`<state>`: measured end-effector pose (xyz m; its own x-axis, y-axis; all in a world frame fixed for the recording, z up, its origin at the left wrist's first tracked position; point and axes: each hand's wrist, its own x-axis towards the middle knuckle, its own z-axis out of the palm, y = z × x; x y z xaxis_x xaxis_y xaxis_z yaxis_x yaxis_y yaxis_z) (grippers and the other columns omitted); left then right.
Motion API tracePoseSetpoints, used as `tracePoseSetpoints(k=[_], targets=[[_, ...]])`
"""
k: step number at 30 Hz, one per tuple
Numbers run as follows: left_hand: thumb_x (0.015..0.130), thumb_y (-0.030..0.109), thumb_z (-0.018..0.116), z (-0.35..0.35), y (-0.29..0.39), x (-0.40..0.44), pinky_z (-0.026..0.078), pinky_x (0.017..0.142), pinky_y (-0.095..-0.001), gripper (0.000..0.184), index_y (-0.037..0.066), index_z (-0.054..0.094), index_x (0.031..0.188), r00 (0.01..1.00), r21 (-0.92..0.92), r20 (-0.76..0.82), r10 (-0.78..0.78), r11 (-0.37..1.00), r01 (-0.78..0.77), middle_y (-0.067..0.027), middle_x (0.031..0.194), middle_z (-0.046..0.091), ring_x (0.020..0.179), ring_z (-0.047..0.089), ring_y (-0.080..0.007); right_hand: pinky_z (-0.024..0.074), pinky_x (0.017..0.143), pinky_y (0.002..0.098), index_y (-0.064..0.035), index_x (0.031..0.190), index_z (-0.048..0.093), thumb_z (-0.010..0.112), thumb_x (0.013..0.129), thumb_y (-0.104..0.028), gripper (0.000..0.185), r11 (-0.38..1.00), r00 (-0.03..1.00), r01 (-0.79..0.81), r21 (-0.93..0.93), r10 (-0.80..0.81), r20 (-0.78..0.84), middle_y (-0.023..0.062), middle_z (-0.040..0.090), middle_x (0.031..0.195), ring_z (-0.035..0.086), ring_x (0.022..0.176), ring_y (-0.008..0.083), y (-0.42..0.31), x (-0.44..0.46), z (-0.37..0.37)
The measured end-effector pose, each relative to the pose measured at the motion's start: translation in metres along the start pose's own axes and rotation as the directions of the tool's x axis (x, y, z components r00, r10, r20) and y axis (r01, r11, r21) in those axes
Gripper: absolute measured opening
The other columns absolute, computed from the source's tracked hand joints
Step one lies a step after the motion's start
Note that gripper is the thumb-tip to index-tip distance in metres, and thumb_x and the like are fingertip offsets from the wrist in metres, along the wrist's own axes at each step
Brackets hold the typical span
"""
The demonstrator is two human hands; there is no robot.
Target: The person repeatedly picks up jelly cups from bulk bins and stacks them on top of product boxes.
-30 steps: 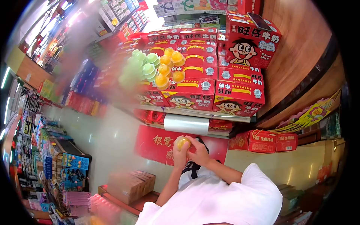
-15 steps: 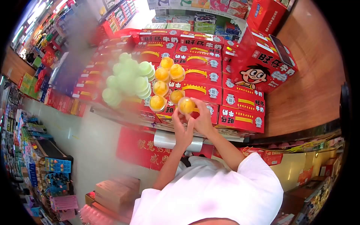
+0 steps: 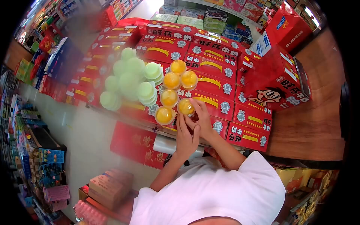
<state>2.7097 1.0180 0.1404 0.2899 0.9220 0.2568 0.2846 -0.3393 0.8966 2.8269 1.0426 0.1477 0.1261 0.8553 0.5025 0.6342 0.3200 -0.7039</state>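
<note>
At the front of the stacked red boxes, a round clear cup with yellow-orange filling, like a jelly cup, is between both hands. My right hand curls round its right side, with the fingertips at its rim. My left hand is below it, its fingertips against the near edge. Close by on the left stand similar yellow cups, several in all. Farther left are pale green cups, some in stacks and partly blurred. Whether another cup lies under the held one is hidden.
Red milk cartons with yellow handles form the surface under the cups. A larger red milk box stands at the right, by a brown wooden surface. Brown cardboard boxes sit on the floor at lower left.
The held cup has come over the spot of a neighbouring yellow cup, which no longer shows separately. Both hands stayed on it. The view has shifted, moving the scene right and down.
</note>
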Motion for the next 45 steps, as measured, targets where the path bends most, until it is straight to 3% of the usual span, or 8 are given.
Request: tracePoseSetpoints(k=[12,18,25,31,35,37,40,45], targets=[[0.097,0.027,0.054,-0.005,0.000,-0.006,0.028,0.112,-0.0511,0.072,-0.014,0.018,0.144,0.994,0.025,-0.032,0.102,0.995,-0.102,-0.0377,0.145,0.025,0.134,0.030,-0.0522,0.0527,0.081,0.0370,-0.0021,0.137,0.047,0.076,0.076,-0.011,0.068,0.999,0.999,0.034,-0.040,-0.036,-0.041,0.0208,0.054,0.119,0.061,0.101,0.0324,-0.003,-0.003,0.001],[0.099,0.025,0.053,-0.018,-0.003,-0.084,0.044,0.101,-0.0396,0.050,-0.006,0.038,0.136,0.980,-0.298,-0.100,-0.172,0.945,0.135,-0.0231,0.130,0.054,0.116,0.057,-0.0310,0.0445,0.101,0.0403,0.0022,0.137,0.041,0.076,0.078,-0.014,0.071,0.996,0.988,0.004,-0.089,-0.018,-0.153,0.0234,0.051,0.132,0.054,0.119,0.0370,-0.001,-0.005,0.011],[0.102,0.027,0.048,-0.053,-0.027,-0.237,0.047,0.095,-0.0354,0.043,-0.005,0.045,0.131,0.878,-0.266,-0.197,-0.436,0.886,0.380,-0.0181,0.119,0.063,0.109,0.061,-0.0250,0.0431,0.100,0.0434,0.0018,0.129,0.047,0.074,0.078,-0.009,0.059,0.959,0.907,0.237,-0.153,-0.275,-0.318,0.0233,0.053,0.126,0.052,0.118,0.0369,-0.043,-0.046,-0.001],[0.104,0.031,0.044,-0.055,-0.021,-0.373,0.048,0.091,-0.0330,0.041,-0.003,0.053,0.123,0.656,-0.342,-0.364,-0.661,0.750,0.566,-0.0169,0.113,0.067,0.105,0.064,-0.0228,0.0483,0.089,0.0406,0.0006,0.117,0.056,0.070,0.078,-0.003,0.041,0.963,0.966,0.008,0.270,-0.077,0.247,0.0175,0.062,0.104,0.061,0.097,0.0322,-0.097,-0.204,0.039],[0.102,0.039,0.044,-0.046,0.013,-0.425,0.043,0.098,-0.0371,0.051,-0.004,0.047,0.128,0.551,-0.403,-0.418,-0.723,0.691,0.601,-0.0225,0.115,0.064,0.112,0.061,-0.0296,0.0493,0.089,0.0447,0.0020,0.117,0.056,0.066,0.082,-0.012,0.039,0.955,0.537,0.071,0.290,-0.281,0.795,0.0230,0.059,0.116,0.060,0.108,0.0371,-0.132,-0.326,0.058],[0.102,0.046,0.041,-0.034,0.016,-0.450,0.042,0.101,-0.0378,0.058,-0.005,0.043,0.130,0.514,-0.275,-0.444,-0.734,0.657,0.702,-0.0256,0.123,0.058,0.117,0.057,-0.0321,0.0504,0.087,0.0459,0.0000,0.115,0.055,0.063,0.082,-0.015,0.037,0.958,-0.011,0.042,0.284,-0.284,0.959,0.0236,0.058,0.116,0.060,0.105,0.0386,-0.179,-0.344,0.045],[0.100,0.049,0.044,-0.028,0.021,-0.490,0.041,0.102,-0.0388,0.062,-0.004,0.040,0.132,0.439,-0.327,-0.406,-0.802,0.576,0.749,-0.0263,0.126,0.054,0.119,0.054,-0.0329,0.0516,0.083,0.0469,-0.0029,0.116,0.053,0.062,0.083,-0.016,0.037,0.804,-0.043,0.132,0.580,-0.580,0.813,0.0230,0.058,0.115,0.062,0.099,0.0404,-0.158,-0.403,0.057],[0.098,0.049,0.051,-0.031,0.040,-0.530,0.040,0.103,-0.0387,0.072,-0.008,0.033,0.138,0.380,-0.546,-0.342,-0.859,0.511,0.664,-0.0299,0.132,0.050,0.124,0.052,-0.0347,0.0525,0.081,0.0475,-0.0035,0.122,0.050,0.059,0.085,-0.022,0.042,0.813,-0.208,0.222,0.538,-0.500,0.841,0.0235,0.060,0.114,0.063,0.097,0.0408,-0.190,-0.401,0.065]])
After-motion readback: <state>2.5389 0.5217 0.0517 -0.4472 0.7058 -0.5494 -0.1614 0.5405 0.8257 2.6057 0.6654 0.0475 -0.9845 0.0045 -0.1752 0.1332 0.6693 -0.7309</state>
